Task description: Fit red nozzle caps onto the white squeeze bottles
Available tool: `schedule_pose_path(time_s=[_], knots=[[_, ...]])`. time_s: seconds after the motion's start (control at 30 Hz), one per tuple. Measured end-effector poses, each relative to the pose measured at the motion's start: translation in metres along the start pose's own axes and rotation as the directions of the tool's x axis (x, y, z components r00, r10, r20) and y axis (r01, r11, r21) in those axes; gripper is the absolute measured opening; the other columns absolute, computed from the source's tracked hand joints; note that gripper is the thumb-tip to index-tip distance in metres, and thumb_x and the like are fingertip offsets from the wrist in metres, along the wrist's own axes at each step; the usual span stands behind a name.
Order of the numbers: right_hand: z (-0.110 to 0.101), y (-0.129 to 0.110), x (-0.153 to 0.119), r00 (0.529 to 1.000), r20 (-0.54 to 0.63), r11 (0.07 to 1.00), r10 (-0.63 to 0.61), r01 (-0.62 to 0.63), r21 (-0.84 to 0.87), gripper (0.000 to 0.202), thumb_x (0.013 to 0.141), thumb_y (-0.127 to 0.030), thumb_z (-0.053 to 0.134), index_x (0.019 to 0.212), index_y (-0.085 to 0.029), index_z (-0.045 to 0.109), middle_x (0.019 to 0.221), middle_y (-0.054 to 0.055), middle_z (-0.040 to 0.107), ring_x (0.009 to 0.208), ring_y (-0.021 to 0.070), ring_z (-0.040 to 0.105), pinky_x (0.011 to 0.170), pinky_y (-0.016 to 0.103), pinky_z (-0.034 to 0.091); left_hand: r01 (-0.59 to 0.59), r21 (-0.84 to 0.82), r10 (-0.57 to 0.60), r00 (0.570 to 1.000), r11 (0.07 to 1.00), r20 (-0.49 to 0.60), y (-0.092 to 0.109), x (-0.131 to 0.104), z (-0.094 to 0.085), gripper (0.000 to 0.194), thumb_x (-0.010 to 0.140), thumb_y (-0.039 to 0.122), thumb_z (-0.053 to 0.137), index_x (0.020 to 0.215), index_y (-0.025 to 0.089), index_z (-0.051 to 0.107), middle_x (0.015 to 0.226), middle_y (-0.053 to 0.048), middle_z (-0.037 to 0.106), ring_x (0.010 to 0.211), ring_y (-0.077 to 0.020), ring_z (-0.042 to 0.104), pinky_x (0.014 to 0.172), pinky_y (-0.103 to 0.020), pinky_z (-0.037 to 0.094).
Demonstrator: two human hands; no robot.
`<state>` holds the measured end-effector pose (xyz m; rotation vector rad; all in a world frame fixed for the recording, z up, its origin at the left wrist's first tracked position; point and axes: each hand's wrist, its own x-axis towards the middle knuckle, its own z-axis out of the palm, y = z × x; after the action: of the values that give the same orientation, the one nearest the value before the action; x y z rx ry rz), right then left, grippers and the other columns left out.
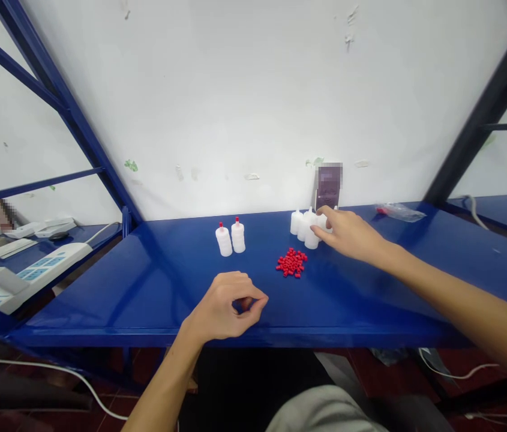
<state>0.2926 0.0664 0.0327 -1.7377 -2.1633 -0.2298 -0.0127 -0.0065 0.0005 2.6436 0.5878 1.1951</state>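
My left hand [230,305] hovers over the front of the blue table [154,294], thumb and forefinger pinched together; whatever is between their tips is hidden. At the back right, my right hand [347,233] reaches into a group of white plastic bottles [311,239], with thumb and forefinger around one bottle [321,221] that they partly cover. A heap of small red caps [291,263] lies just in front of that group. Two white bottles with red tips, one on the left [224,241] and one beside it [237,236], stand upright left of the heap.
A dark purple package [327,187] leans against the wall behind the bottles. Farther right lies a clear plastic bag [399,212] with something red in it. Blue frame posts [77,129] flank the table, and a white power strip [37,273] is at the left.
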Motion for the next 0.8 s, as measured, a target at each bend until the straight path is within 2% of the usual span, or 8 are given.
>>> schedule_pose_path(time_s=[0.13, 0.27, 0.33, 0.47, 0.57, 0.7, 0.77, 0.8], knots=[[0.004, 0.001, 0.002, 0.998, 0.064, 0.995, -0.005, -0.001, 0.099, 0.038, 0.096, -0.048, 0.042, 0.113, -0.018, 0.059, 0.090, 0.009, 0.073, 0.079, 0.0246, 0.066, 0.064, 0.031, 0.041, -0.046, -0.085, 0.036, 0.993, 0.995, -0.115, 0.007, 0.000, 0.008, 0.015, 0.073, 0.003, 0.065, 0.074, 0.017, 0.068, 0.050, 0.005, 0.049, 0.048, -0.0071, 0.039, 0.050, -0.023, 0.032], [0.000, -0.001, -0.011, 0.996, 0.084, 0.999, -0.002, 0.006, -0.051, 0.036, 0.098, -0.046, 0.033, 0.111, -0.020, 0.055, 0.090, 0.010, 0.071, 0.073, 0.0251, 0.064, 0.057, 0.030, 0.031, -0.041, -0.233, -0.015, 0.972, 0.972, -0.236, 0.015, -0.001, 0.011, 0.017, 0.072, 0.003, 0.065, 0.078, 0.018, 0.069, 0.048, 0.006, 0.047, 0.047, -0.0071, 0.041, 0.051, -0.023, 0.034], [-0.004, -0.002, -0.022, 0.996, 0.092, 0.995, -0.008, 0.017, -0.101, 0.033, 0.098, -0.043, 0.032, 0.107, -0.020, 0.055, 0.085, 0.009, 0.070, 0.071, 0.0252, 0.064, 0.056, 0.030, 0.028, -0.011, -0.226, -0.045, 0.970, 0.974, -0.240, 0.018, 0.001, 0.010, 0.015, 0.074, 0.004, 0.064, 0.077, 0.018, 0.067, 0.050, 0.005, 0.050, 0.049, -0.0078, 0.042, 0.053, -0.024, 0.035], [-0.015, -0.009, -0.043, 0.992, 0.119, 0.995, -0.034, 0.045, -0.087, 0.025, 0.096, -0.039, 0.037, 0.097, -0.021, 0.054, 0.075, 0.006, 0.067, 0.068, 0.0230, 0.062, 0.056, 0.029, 0.027, 0.148, -0.096, -0.161, 0.976, 0.984, -0.146, 0.017, 0.006, 0.008, 0.010, 0.080, 0.011, 0.064, 0.072, 0.017, 0.064, 0.055, 0.004, 0.057, 0.052, -0.0081, 0.046, 0.069, -0.031, 0.038], [-0.023, -0.027, -0.056, 0.985, 0.140, 0.995, -0.101, 0.100, 0.018, 0.020, 0.094, -0.037, 0.041, 0.092, -0.022, 0.054, 0.071, 0.004, 0.065, 0.064, 0.0197, 0.058, 0.057, 0.029, 0.029, 0.270, -0.076, -0.278, 0.949, 0.960, -0.147, 0.012, 0.007, 0.010, 0.018, 0.087, 0.020, 0.063, 0.068, 0.017, 0.064, 0.055, 0.004, 0.059, 0.053, -0.0089, 0.048, 0.072, -0.032, 0.038], [-0.029, -0.066, -0.064, 0.954, 0.171, 0.925, -0.245, 0.177, 0.337, 0.022, 0.098, -0.041, 0.042, 0.097, -0.022, 0.052, 0.074, 0.001, 0.065, 0.062, 0.0165, 0.057, 0.059, 0.028, 0.035, 0.418, -0.265, -0.473, 0.857, 0.869, -0.202, 0.009, 0.006, 0.011, 0.022, 0.092, 0.033, 0.059, 0.078, 0.017, 0.065, 0.062, 0.000, 0.061, 0.059, -0.0118, 0.055, 0.062, -0.027, 0.042], [-0.031, -0.078, -0.061, 0.933, 0.176, 0.832, -0.316, 0.183, 0.523, 0.028, 0.100, -0.045, 0.040, 0.111, -0.022, 0.051, 0.078, 0.000, 0.066, 0.065, 0.0162, 0.059, 0.062, 0.028, 0.040, 0.456, -0.342, -0.523, 0.841, 0.822, -0.136, 0.008, 0.006, 0.010, 0.020, 0.092, 0.036, 0.061, 0.100, 0.018, 0.066, 0.086, -0.004, 0.068, 0.078, -0.0152, 0.063, 0.069, -0.027, 0.047], [-0.031, -0.080, -0.058, 0.927, 0.173, 0.796, -0.331, 0.176, 0.580, 0.031, 0.101, -0.046, 0.038, 0.117, -0.022, 0.049, 0.080, 0.000, 0.067, 0.067, 0.0163, 0.061, 0.064, 0.028, 0.042, 0.473, -0.361, -0.532, 0.843, 0.804, -0.080, 0.007, 0.006, 0.010, 0.028, 0.092, 0.038, 0.062, 0.114, 0.020, 0.062, 0.104, -0.007, 0.068, 0.094, -0.0179, 0.064, 0.078, -0.028, 0.049]])
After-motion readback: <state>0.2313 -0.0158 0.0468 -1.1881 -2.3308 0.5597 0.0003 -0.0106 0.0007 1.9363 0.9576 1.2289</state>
